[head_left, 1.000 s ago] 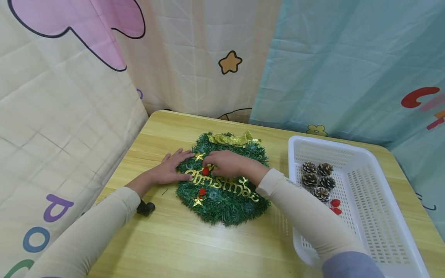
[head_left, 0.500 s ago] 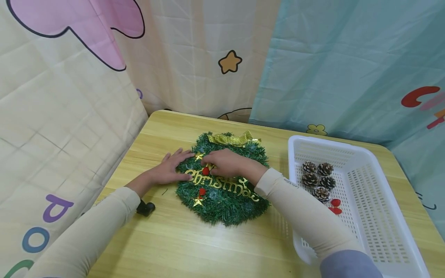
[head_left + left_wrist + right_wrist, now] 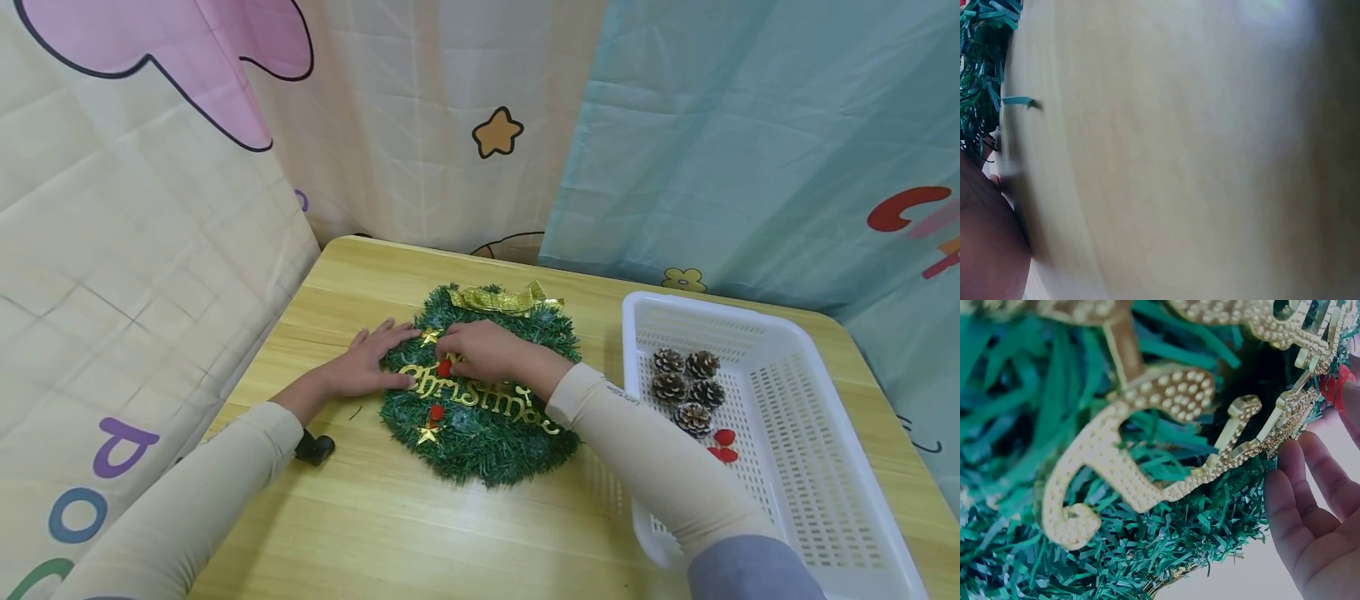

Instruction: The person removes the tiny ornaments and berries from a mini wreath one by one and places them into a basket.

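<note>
A green tinsel wreath [image 3: 480, 454] lies on the table, with gold "Christmas" lettering [image 3: 491, 400], gold stars [image 3: 428, 435] and a gold bow [image 3: 502, 300] on it. My left hand [image 3: 363, 362] rests with spread fingers at the wreath's left edge. In the left wrist view only part of that hand [image 3: 991, 231] shows beside the tinsel. My right hand [image 3: 483, 350] reaches over the wreath, fingers curled and pinching at a small red berry [image 3: 445, 368]. In the right wrist view its fingers [image 3: 1291, 465] come right at the gold letters. A second red berry [image 3: 437, 412] sits above the lower star.
A white plastic basket [image 3: 633, 333] stands on the right, holding several pine cones [image 3: 692, 419] and red berries [image 3: 723, 437]. A small black object [image 3: 315, 450] lies by the left forearm. Curtains [image 3: 450, 192] hang close behind the table [image 3: 420, 542].
Over the second, my right fingers shift slightly at the red berry, and the right forearm moves a little left. My left hand and the wreath stay in place.
</note>
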A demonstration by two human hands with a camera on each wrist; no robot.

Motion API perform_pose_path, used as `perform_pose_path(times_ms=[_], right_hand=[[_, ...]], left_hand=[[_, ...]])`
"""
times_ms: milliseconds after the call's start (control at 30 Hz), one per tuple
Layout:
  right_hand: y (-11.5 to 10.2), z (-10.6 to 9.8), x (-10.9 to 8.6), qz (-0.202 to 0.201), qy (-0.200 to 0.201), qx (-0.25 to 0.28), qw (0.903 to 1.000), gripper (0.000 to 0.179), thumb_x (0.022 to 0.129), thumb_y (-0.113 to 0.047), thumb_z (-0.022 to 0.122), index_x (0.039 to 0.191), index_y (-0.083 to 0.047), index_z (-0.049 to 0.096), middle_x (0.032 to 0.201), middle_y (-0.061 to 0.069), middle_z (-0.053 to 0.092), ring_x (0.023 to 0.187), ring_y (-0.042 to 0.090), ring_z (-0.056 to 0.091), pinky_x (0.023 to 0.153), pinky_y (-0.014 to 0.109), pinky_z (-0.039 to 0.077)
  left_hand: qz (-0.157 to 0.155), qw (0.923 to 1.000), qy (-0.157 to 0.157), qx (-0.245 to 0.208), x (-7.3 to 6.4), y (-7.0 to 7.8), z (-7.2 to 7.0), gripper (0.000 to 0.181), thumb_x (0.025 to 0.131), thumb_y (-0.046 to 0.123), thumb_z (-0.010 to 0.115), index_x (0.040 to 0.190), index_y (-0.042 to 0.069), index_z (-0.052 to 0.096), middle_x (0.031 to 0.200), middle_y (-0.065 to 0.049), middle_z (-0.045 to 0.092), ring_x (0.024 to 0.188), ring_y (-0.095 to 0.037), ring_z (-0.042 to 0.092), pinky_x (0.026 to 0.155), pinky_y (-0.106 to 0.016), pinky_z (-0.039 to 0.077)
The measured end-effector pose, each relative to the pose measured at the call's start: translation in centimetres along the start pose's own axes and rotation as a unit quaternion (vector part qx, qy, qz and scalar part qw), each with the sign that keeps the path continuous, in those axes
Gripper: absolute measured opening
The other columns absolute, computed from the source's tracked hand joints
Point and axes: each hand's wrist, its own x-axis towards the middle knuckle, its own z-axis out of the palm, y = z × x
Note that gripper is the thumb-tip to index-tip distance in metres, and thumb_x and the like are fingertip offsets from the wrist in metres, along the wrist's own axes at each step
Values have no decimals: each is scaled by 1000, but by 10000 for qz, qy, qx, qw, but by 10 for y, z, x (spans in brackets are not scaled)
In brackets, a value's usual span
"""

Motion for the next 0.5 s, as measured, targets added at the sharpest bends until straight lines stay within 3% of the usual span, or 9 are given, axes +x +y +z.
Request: perform_pose_path(times_ms=[500], right_hand=[[3,-4,0,139,-243,625,9977,7,100,-13,60,104,-16,64,104,-4,67,95,13,62,87,33,50]], left_hand=[[21,10000,18,-10,0,0,-1,81,91,49,67,157,19,31,164,-11,20,151,-36,1,113,-65,-6]])
